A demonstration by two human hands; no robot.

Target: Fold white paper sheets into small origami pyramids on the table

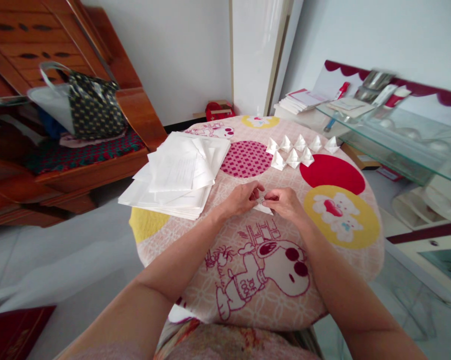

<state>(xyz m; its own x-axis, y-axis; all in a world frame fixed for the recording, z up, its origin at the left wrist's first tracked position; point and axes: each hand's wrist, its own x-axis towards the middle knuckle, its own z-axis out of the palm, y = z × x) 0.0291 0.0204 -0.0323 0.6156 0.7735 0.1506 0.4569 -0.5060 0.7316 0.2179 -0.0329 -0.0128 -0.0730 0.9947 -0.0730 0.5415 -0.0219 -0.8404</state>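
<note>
Here's the small folded paper (263, 209), low over the middle of the patterned tablecloth (362, 265), pinched by the fingertips of left hand (245, 198) and right hand (284, 202), working close together! Beyond, rightward, pointed paper pieces (293, 159) stand in two rows; leftward, white sheets (173, 172) lie loosely stacked.

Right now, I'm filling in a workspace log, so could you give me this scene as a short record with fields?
Left hand: fingers at a small folded paper
Right hand: thumb and finger at the same paper
Folded pieces: eight, white, in two rows beyond the right hand
Paper stack: white sheets, left of the hands
Surface: patterned tablecloth
Far left: wooden bench bearing a bag
Far right: glass shelf
</note>
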